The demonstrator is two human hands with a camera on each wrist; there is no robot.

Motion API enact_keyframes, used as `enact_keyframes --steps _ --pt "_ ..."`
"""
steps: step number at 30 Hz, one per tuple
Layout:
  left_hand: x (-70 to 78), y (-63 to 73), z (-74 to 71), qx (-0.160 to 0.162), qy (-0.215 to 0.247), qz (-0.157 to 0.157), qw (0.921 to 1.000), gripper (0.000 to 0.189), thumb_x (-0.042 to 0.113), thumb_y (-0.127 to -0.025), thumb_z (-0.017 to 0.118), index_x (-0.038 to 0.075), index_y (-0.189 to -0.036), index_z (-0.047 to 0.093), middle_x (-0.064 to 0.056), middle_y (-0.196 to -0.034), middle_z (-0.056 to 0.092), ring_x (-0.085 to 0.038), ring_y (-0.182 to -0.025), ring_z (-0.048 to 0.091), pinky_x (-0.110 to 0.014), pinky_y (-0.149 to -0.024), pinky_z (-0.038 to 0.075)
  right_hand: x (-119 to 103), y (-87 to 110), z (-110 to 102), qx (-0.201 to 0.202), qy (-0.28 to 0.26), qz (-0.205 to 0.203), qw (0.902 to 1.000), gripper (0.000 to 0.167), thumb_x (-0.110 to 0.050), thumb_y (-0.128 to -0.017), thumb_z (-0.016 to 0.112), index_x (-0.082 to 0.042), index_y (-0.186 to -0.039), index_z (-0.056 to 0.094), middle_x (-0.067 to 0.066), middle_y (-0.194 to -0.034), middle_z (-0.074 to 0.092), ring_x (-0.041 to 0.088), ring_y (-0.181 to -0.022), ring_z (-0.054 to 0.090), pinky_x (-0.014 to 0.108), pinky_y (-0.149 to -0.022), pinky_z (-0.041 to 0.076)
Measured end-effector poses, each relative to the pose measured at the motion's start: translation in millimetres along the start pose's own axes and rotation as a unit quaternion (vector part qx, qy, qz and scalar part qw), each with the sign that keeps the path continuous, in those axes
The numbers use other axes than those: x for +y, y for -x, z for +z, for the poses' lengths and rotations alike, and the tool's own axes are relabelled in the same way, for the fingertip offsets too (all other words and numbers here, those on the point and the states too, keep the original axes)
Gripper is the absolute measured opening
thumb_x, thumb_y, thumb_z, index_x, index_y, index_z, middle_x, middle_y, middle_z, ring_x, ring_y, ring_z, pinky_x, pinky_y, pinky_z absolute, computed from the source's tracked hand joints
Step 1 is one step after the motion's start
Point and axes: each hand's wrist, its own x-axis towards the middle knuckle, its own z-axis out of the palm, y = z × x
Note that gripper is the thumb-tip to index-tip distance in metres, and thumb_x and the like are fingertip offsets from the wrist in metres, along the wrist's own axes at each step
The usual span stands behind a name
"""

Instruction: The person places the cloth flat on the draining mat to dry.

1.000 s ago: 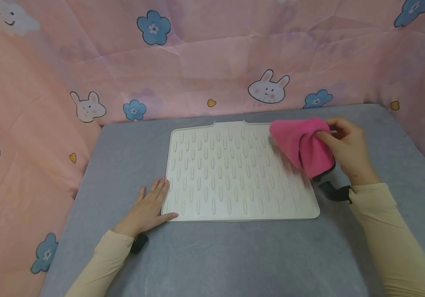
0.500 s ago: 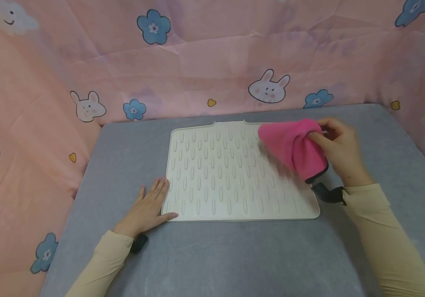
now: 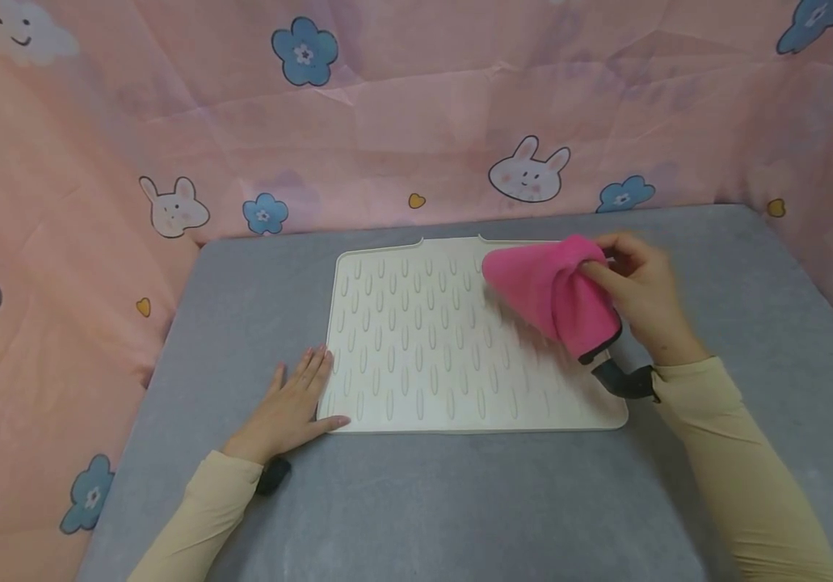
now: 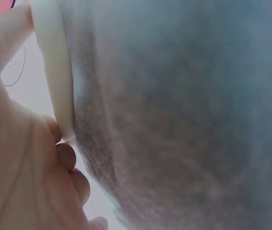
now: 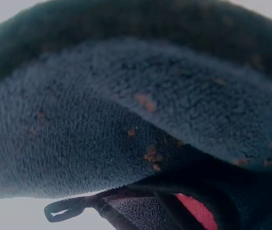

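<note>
A white mat [image 3: 416, 339] with rows of raised oval bumps lies flat on the grey table. My left hand [image 3: 285, 412] rests on its near left corner, fingers straight, the thumb over the near edge. In the left wrist view the palm [image 4: 25, 158] shows beside the mat's edge [image 4: 54, 62]. My right hand [image 3: 649, 295] pinches a pink cloth [image 3: 554, 287] with dark trim, bunched up above the mat's right part. Its dark grey plush underside [image 5: 88, 129], with small brown specks and a hanging loop [image 5: 64, 211], fills the right wrist view. Whether the cloth touches the mat I cannot tell.
The grey table surface [image 3: 423, 501] surrounds the mat on all sides. A pink curtain [image 3: 416, 105] printed with rabbits and blue flowers hangs behind the table and along its sides. Black camera mounts sit at the wrists, one at the right wrist [image 3: 623, 381].
My right hand has moved left with the pink cloth, uncovering more of the mat's right side. The left hand and the mat have stayed in place.
</note>
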Motion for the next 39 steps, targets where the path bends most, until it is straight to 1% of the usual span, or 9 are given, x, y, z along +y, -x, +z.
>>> enact_keyframes --steps 3,7,10,15,19,25,32,35,39 --pt "-0.3 -0.2 0.3 0.001 -0.002 0.000 1.0000 0.097 0.057 -0.086 0.056 0.000 -0.150 0.010 -0.016 -0.157 0.005 -0.031 -0.143 0.003 -0.060 -0.109 0.004 -2 0.2 3 -0.009 -0.010 -0.011 0.9999 0.020 -0.009 -0.091 0.062 -0.003 -0.110 0.064 -0.004 -0.102 0.057 0.015 -0.091 0.055 0.014 -0.070 0.050" --pt "0.0 -0.7 0.3 0.004 -0.006 0.002 1.0000 0.097 0.057 -0.087 0.056 -0.001 -0.149 0.011 -0.016 -0.156 0.005 -0.031 -0.143 0.004 -0.061 -0.108 0.005 -7 -0.8 9 -0.025 -0.037 -0.031 0.9985 0.016 -0.004 -0.090 0.063 -0.005 -0.106 0.066 -0.004 -0.099 0.058 0.014 -0.087 0.057 0.015 -0.071 0.050" --pt "0.1 -0.4 0.4 0.005 -0.007 0.004 1.0000 0.097 0.058 -0.087 0.056 -0.001 -0.149 0.011 -0.016 -0.156 0.005 -0.031 -0.143 0.004 -0.061 -0.108 0.005 -12 -1.3 15 -0.038 -0.047 -0.044 0.9972 0.015 -0.002 -0.089 0.063 -0.008 -0.103 0.066 -0.005 -0.098 0.058 0.014 -0.086 0.057 0.015 -0.071 0.049" --pt "-0.2 -0.3 0.3 0.007 -0.004 0.004 1.0000 0.096 0.058 -0.087 0.056 -0.002 -0.149 0.013 -0.017 -0.156 0.007 -0.032 -0.143 0.005 -0.061 -0.108 0.005 -19 -1.4 25 -0.057 -0.058 -0.060 0.9949 0.015 0.001 -0.090 0.061 -0.006 -0.102 0.065 -0.005 -0.098 0.058 0.015 -0.088 0.056 0.015 -0.073 0.049" --pt "-0.2 -0.4 0.0 0.005 -0.006 0.003 1.0000 0.096 0.058 -0.087 0.055 -0.001 -0.149 0.012 -0.017 -0.156 0.007 -0.032 -0.143 0.005 -0.061 -0.108 0.005 -25 -1.7 31 -0.069 -0.070 -0.062 0.9932 0.015 0.000 -0.090 0.061 -0.006 -0.103 0.064 -0.003 -0.099 0.058 0.017 -0.089 0.056 0.017 -0.073 0.050" --pt "-0.8 0.4 -0.3 0.008 -0.004 0.006 0.9999 0.096 0.057 -0.087 0.056 -0.002 -0.149 0.012 -0.018 -0.156 0.006 -0.032 -0.143 0.005 -0.061 -0.108 0.005 -34 -3.7 36 -0.070 -0.087 -0.072 0.9911 0.013 -0.001 -0.090 0.061 -0.005 -0.102 0.064 0.000 -0.099 0.058 0.019 -0.089 0.056 0.018 -0.074 0.051" --pt "-0.7 0.3 0.2 0.010 -0.007 0.007 0.9999 0.095 0.055 -0.087 0.057 -0.002 -0.149 0.013 -0.017 -0.156 0.008 -0.032 -0.143 0.006 -0.062 -0.108 0.006 -45 -5.4 41 -0.069 -0.127 -0.090 0.9853 0.015 0.001 -0.089 0.061 -0.005 -0.101 0.067 0.004 -0.102 0.058 0.021 -0.091 0.056 0.021 -0.075 0.051" --pt "-0.6 0.0 0.4 0.010 -0.007 0.007 0.9999 0.095 0.056 -0.087 0.057 -0.003 -0.149 0.013 -0.018 -0.156 0.008 -0.032 -0.143 0.006 -0.062 -0.108 0.006 -43 -4.4 43 -0.077 -0.108 -0.085 0.9875 0.015 -0.001 -0.089 0.062 -0.003 -0.103 0.065 0.003 -0.102 0.058 0.021 -0.090 0.056 0.021 -0.074 0.051" --pt "-0.9 -0.1 0.6 0.011 -0.011 0.009 0.9998 0.096 0.057 -0.087 0.056 -0.003 -0.149 0.013 -0.018 -0.156 0.008 -0.033 -0.143 0.007 -0.062 -0.108 0.007 -32 -0.5 45 -0.096 -0.037 -0.085 0.9911 0.017 -0.005 -0.088 0.065 0.000 -0.105 0.063 0.000 -0.100 0.058 0.017 -0.090 0.056 0.019 -0.074 0.049"
